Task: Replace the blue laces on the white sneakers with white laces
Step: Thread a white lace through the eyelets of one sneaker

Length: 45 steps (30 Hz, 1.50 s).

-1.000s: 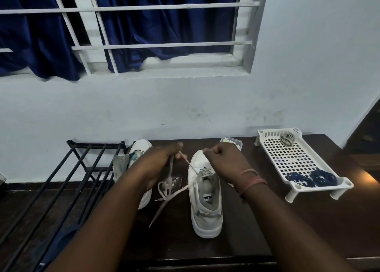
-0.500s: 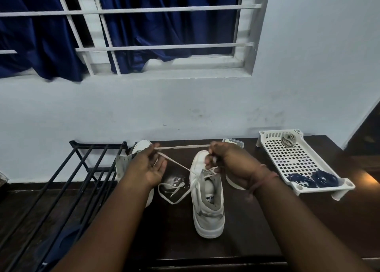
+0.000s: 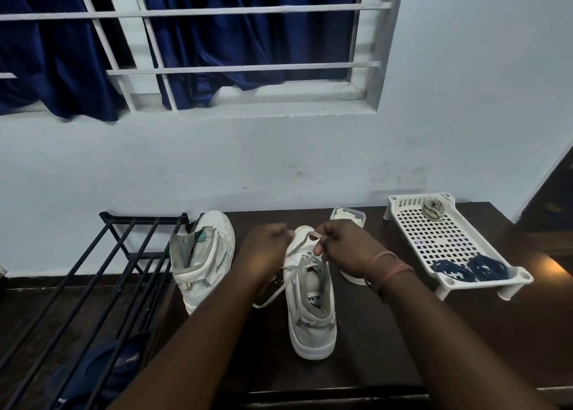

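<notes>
A white sneaker (image 3: 311,313) stands upright on the dark table (image 3: 387,341), toe towards the wall. A white lace (image 3: 312,234) runs across its toe end and trails off its left side. My right hand (image 3: 347,248) pinches the lace over the toe. My left hand (image 3: 263,251) is curled at the sneaker's left, gripping the lace's other end. The second white sneaker (image 3: 204,258), unlaced, leans to the left. Two coiled blue laces (image 3: 471,268) lie in the white slotted tray (image 3: 434,239), and a coiled pale lace (image 3: 433,210) rests at its far end.
A black metal rack (image 3: 93,279) stands left of the table, with a dark blue item beneath it. A small clear plastic box (image 3: 347,215) sits by the wall behind my right hand. Wall and barred window with blue curtains lie beyond.
My hands have come together over the sneaker's toe; the lace that was stretched taut between them is now short and looped at the toe. The left hand moved right.
</notes>
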{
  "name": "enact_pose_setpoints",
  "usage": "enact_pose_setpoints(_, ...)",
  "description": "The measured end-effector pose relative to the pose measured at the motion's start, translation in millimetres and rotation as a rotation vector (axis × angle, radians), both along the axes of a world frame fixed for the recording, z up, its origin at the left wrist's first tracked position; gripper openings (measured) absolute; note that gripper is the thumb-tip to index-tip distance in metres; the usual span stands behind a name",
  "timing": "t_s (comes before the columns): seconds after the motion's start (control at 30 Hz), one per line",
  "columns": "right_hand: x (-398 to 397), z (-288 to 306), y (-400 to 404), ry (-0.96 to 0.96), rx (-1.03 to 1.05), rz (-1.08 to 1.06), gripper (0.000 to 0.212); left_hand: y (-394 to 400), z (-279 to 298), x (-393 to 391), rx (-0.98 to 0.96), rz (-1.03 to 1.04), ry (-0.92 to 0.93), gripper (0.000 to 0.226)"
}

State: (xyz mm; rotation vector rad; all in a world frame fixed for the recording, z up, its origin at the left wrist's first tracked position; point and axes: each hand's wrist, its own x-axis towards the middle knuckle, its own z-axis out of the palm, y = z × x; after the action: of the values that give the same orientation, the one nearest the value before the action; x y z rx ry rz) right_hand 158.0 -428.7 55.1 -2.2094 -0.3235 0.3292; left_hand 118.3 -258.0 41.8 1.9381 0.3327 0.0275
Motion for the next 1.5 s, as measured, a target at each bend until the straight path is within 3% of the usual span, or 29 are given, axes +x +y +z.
enact_pose_setpoints(0.07, -2, -1, 1, -0.089, -0.048, 0.037, 0.021, -10, 2, -7, 0.268, -0.162, -0.239, 0.042)
enact_pose_setpoints(0.13, -4, 0, 1, -0.147, -0.031, 0.03, 0.02, -11, 3, -9, 0.408, -0.164, -0.37, 0.027)
enact_pose_setpoints(0.23, -2, 0, -2, -0.212, -0.053, 0.032, 0.02, -8, 3, -11, 0.51, -0.123, -0.437, 0.008)
enact_pose_setpoints(0.3, 0, 0, -4, -0.197, -0.041, 0.038, 0.023, -7, 5, -11, 0.594, -0.084, -0.391, 0.011)
enact_pose_setpoints(0.5, 0, -1, -6, -0.067, 0.042, -0.009, 0.021, -4, -1, -9, 0.694, 0.025, -0.301, 0.008)
enact_pose_setpoints(0.6, -2, -1, -3, -0.073, 0.033, -0.004, 0.019, -10, -3, -11, 0.502, -0.161, -0.312, 0.026)
enact_pose_setpoints(0.7, 2, -2, -5, -0.064, 0.024, -0.079, 0.026, -18, -2, -10, 0.472, -0.219, -0.282, 0.022)
enact_pose_setpoints(0.8, 5, -7, -13, 0.096, -0.123, -0.125, 0.045, -22, -6, -6, 0.46, -0.144, -0.246, 0.015)
enact_pose_setpoints(0.87, -2, -13, -13, 0.263, -0.143, -0.106, 0.047, -25, -11, -3, 0.447, -0.102, -0.194, 0.018)
enact_pose_setpoints(1.0, -3, -30, -9, 0.348, -0.128, -0.125, 0.021, -30, -23, 3, 0.44, -0.105, -0.126, 0.026)
enact_pose_setpoints(1.17, 2, -39, -19, 0.739, 0.204, -0.263, 0.024, -37, -28, -3, 0.663, -0.128, -0.192, 0.015)
enact_pose_setpoints(1.23, 1, -43, -21, 0.799, 0.278, -0.281, 0.017, -36, -29, -4, 0.811, -0.126, -0.243, 0.019)
enact_pose_setpoints(1.33, 3, -43, -24, 0.863, 0.374, -0.304, 0.023, -38, -29, -7, 0.968, -0.163, -0.26, 0.019)
enact_pose_setpoints(1.5, 3, -39, -28, 0.91, 0.447, -0.308, 0.02, -42, -33, -10, 0.98, -0.145, -0.23, 0.016)
